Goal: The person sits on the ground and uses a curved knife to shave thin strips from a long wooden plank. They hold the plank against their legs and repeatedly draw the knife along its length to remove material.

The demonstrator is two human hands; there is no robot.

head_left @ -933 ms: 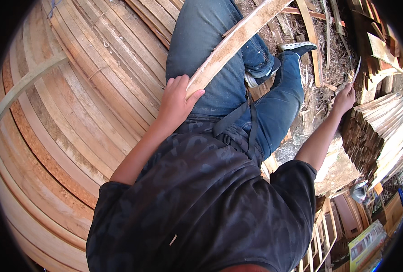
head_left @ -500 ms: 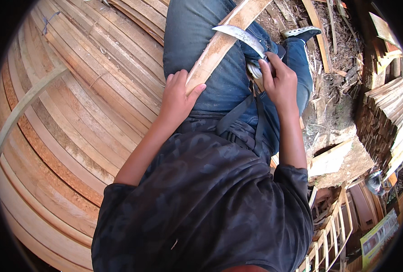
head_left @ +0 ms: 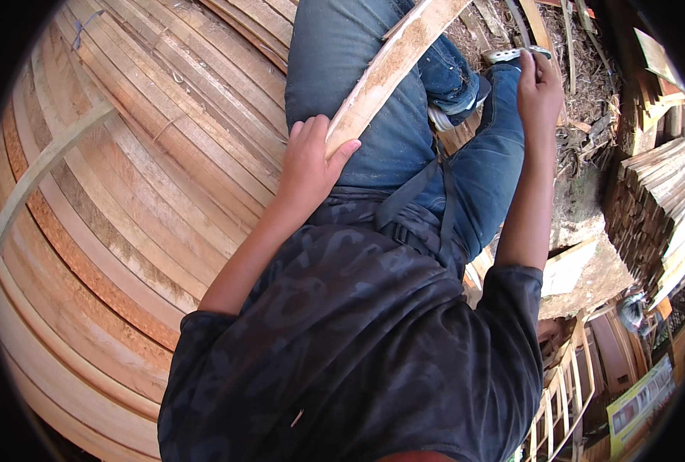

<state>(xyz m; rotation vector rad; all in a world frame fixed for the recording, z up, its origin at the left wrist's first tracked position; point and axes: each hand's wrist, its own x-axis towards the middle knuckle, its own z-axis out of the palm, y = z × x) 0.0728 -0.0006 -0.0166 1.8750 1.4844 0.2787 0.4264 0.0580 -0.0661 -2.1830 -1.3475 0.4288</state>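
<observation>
My left hand (head_left: 309, 163) is closed round the near end of a pale wooden board (head_left: 392, 69). The board slants up and away to the right across my thigh in blue jeans, with rough bark-like patches along its edge and face. Out to the far right, my right hand (head_left: 540, 86) is raised beside my shoe, apart from the board. Its fingers are closed on a curved knife (head_left: 519, 23), whose blade shows narrow and points away from me. The knife's handle is hidden in the fist.
Long sawn planks (head_left: 165, 154) lie side by side on my left, with a curved strip (head_left: 46, 173) across them. Wood shavings and offcuts litter the ground at the far right. A stack of thin slats (head_left: 658, 192) and a slatted wooden frame (head_left: 562, 396) stand to the right.
My right hand has swung up and to the right, carrying the curved knife away from the board. The left hand still grips the board, which has shifted slightly right.
</observation>
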